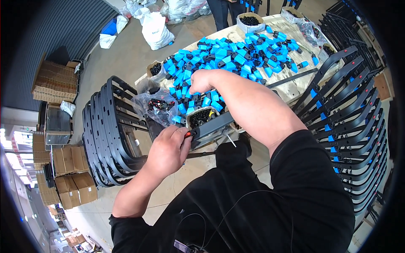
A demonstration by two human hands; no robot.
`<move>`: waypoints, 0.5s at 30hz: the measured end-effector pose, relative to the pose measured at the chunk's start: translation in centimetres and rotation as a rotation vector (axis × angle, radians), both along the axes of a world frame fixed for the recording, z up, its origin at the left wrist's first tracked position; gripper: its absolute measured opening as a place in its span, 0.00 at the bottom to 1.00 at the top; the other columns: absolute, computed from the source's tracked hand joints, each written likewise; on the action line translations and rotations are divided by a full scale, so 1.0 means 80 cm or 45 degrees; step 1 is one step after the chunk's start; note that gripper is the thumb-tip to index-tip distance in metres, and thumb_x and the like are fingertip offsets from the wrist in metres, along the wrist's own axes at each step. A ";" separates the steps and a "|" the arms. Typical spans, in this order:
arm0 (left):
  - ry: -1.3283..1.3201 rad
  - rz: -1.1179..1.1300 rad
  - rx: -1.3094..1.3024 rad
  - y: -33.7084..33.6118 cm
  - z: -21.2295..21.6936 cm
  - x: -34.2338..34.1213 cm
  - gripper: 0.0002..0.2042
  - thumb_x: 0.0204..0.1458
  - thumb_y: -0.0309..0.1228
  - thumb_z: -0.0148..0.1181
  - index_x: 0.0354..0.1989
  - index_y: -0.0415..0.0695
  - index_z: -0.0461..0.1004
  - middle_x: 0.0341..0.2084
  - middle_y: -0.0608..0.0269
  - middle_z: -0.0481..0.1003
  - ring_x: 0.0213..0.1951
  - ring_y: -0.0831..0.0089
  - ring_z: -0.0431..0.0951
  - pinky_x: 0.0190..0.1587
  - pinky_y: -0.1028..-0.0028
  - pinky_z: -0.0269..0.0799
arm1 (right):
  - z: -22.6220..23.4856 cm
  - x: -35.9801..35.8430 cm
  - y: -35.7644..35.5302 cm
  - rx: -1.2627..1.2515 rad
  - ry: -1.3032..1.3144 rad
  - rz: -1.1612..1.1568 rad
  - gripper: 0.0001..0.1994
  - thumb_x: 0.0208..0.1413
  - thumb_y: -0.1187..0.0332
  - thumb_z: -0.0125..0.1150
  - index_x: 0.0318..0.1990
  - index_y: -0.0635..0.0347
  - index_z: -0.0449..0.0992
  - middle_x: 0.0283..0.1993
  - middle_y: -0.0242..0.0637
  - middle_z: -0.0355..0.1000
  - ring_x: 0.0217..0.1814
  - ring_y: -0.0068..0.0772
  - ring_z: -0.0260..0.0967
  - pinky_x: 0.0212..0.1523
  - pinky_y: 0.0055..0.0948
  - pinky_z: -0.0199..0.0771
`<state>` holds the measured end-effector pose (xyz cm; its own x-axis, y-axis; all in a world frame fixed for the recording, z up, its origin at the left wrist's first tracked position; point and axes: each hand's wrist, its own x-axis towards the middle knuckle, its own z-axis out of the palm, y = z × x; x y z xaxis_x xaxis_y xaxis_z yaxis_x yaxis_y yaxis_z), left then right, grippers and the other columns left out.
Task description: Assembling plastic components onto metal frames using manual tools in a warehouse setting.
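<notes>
My left hand (166, 151) is closed around the end of a black metal bar (216, 124), which slants up to the right beneath my right forearm. A small red piece (187, 135) shows at the bar's end beside my fingers. My right hand (203, 81) reaches over the near left part of a large pile of blue and black plastic parts (228, 52). Its fingers are curled downward among the parts; what they hold, if anything, is hidden. Just beyond the bar is an open box of small black pieces (201, 118).
Clear plastic bags of small red and black pieces (159, 105) lie at the wooden table's (287, 86) left corner. Curved black frames are stacked at left (112, 130) and right (358, 126). Cardboard boxes (71, 173) stand farther left. A person (225, 12) stands behind the table.
</notes>
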<state>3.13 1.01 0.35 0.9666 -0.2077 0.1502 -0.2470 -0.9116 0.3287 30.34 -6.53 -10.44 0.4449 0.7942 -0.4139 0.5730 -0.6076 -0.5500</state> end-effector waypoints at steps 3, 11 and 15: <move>0.040 0.007 -0.010 -0.004 -0.004 0.001 0.11 0.54 0.25 0.64 0.44 0.35 0.75 0.33 0.49 0.75 0.35 0.50 0.77 0.41 0.58 0.75 | -0.005 0.001 0.004 0.002 -0.043 0.024 0.21 0.54 0.52 0.67 0.46 0.61 0.84 0.46 0.47 0.81 0.48 0.44 0.79 0.50 0.41 0.77; -0.126 0.053 0.266 -0.022 -0.022 -0.012 0.24 0.53 0.29 0.66 0.58 0.33 0.70 0.47 0.46 0.73 0.49 0.48 0.73 0.55 0.55 0.69 | 0.003 -0.001 0.000 -0.017 0.013 -0.021 0.22 0.55 0.52 0.67 0.48 0.62 0.83 0.48 0.47 0.81 0.50 0.44 0.79 0.50 0.41 0.77; -0.117 0.112 0.332 -0.021 -0.045 -0.023 0.30 0.53 0.30 0.64 0.64 0.30 0.64 0.53 0.42 0.71 0.56 0.47 0.72 0.60 0.56 0.68 | 0.002 -0.002 0.010 -0.042 0.010 0.017 0.23 0.54 0.51 0.68 0.49 0.60 0.83 0.48 0.47 0.81 0.49 0.43 0.79 0.51 0.41 0.77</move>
<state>1.26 -0.69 -3.28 0.9674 -0.1665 0.1908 -0.1809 -0.9816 0.0604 30.22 -5.76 -10.28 0.4309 0.7860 -0.4433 0.5768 -0.6177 -0.5346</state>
